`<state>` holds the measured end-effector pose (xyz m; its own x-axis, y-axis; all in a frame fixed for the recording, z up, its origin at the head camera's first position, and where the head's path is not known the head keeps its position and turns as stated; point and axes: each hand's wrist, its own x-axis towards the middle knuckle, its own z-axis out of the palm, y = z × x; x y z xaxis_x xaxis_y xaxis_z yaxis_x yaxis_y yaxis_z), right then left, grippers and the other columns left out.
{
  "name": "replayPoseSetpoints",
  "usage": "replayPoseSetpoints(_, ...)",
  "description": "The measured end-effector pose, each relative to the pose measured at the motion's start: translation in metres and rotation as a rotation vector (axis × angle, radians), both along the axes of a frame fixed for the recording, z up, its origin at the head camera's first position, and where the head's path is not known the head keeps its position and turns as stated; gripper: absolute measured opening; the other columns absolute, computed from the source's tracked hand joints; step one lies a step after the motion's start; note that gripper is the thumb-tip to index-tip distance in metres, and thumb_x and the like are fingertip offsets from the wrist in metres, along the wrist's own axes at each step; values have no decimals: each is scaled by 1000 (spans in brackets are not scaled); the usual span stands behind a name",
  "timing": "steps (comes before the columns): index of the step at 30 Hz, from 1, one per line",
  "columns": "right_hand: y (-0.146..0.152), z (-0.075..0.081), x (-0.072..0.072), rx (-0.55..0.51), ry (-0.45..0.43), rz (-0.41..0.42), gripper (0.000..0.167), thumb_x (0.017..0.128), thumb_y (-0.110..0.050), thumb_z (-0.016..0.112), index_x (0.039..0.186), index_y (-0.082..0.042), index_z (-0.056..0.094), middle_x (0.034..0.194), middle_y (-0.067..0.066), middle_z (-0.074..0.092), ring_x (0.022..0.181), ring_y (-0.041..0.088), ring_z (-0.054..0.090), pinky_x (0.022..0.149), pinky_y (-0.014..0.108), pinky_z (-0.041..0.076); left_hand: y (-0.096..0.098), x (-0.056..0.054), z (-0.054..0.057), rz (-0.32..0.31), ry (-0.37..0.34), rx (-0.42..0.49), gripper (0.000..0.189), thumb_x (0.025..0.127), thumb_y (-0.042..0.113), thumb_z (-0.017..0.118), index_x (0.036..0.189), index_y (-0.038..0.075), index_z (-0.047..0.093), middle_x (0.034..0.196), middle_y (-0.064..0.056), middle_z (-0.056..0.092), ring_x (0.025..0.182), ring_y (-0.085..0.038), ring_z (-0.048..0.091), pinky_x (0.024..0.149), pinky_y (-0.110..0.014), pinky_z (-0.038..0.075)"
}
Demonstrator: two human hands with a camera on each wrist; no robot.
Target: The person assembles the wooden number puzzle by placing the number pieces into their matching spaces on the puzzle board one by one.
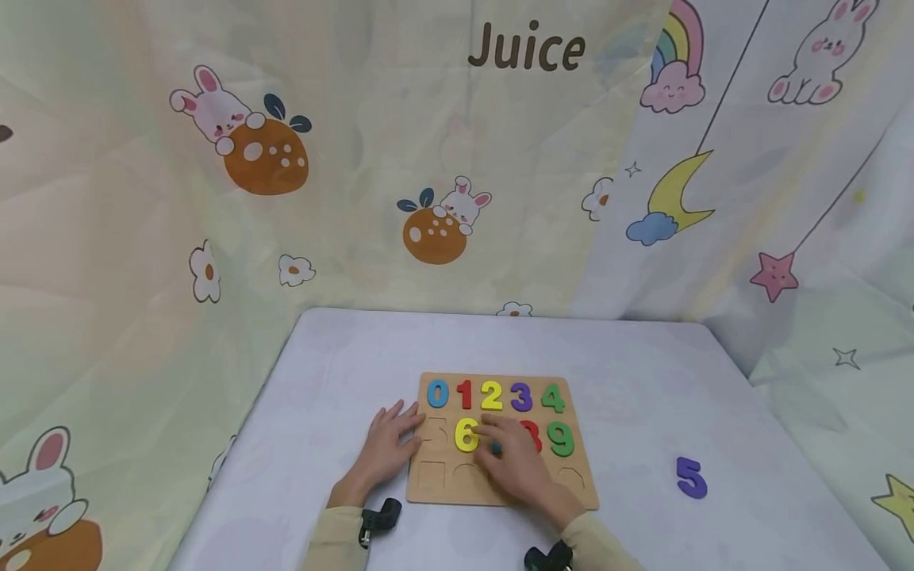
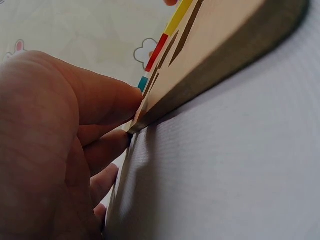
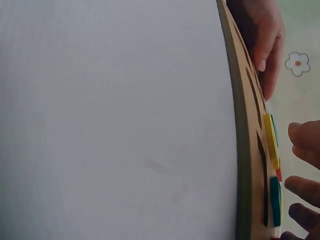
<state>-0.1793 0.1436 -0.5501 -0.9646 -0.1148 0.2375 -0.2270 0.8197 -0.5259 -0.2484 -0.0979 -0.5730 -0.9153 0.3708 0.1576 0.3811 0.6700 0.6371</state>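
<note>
A wooden number board (image 1: 500,493) lies on the white table. My left hand (image 1: 389,444) rests at its left edge, the thumb on the board's face and the fingers spread along the side. Over the middle row hovers my right hand (image 1: 514,460), its fingers apart and holding nothing; the right wrist view shows them just off the pieces. Beside its fingertips sits the yellow 6 (image 1: 466,435). The hand mostly hides a teal piece (image 3: 275,201) and partly covers a red 8 (image 1: 531,435). A green 9 (image 1: 560,438) sits to the right.
A purple 5 (image 1: 691,477) lies on the table (image 1: 643,381), right of the board. Along the board's top row sit the blue 0 (image 1: 438,393), red 1 (image 1: 465,394), yellow 2 (image 1: 491,395), purple 3 (image 1: 521,396) and green 4 (image 1: 553,398). A printed curtain (image 1: 357,222) hangs behind.
</note>
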Motion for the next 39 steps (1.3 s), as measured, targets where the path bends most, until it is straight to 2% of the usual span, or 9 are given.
replayPoseSetpoints(6,16,10,5,-71,16,-58,24,86,-19,74,110,-17,74,135,10,58,127,34,50,104,57,43,0,0,2,-3,7,-4,40,91,16,64,130,8,63,148,-7,48,145,-32,27,121,-52,10)
replayPoseSetpoints(11,34,14,8,-111,-37,-118,22,89,-18,70,110,-19,74,139,9,55,130,33,47,106,55,42,1,1,3,4,-6,-9,40,91,17,64,130,9,63,148,-7,48,146,-31,26,122,-51,9)
replayPoseSetpoints(16,53,10,11,-106,-36,-142,21,89,-19,71,110,-17,74,137,9,56,130,32,48,108,55,41,0,1,1,2,2,-5,39,91,16,65,130,9,63,148,-7,48,145,-32,27,121,-51,10)
replayPoseSetpoints(26,85,5,23,-64,-5,-217,23,88,-20,73,110,-15,74,137,10,57,129,34,47,104,59,43,-1,0,-1,-8,25,8,39,90,15,65,129,8,64,147,-9,49,145,-33,28,121,-53,11)
replayPoseSetpoints(34,108,6,30,-69,50,-232,21,85,-14,75,106,-11,74,134,14,59,126,37,49,104,60,41,0,0,0,-3,17,-2,41,90,15,65,130,9,63,147,-8,49,145,-32,28,121,-52,10)
replayPoseSetpoints(39,121,7,33,-27,85,-234,24,85,-12,74,109,-9,72,131,16,60,124,39,50,101,61,43,0,0,-2,3,2,4,41,90,16,65,130,10,63,147,-6,49,145,-31,27,122,-51,9)
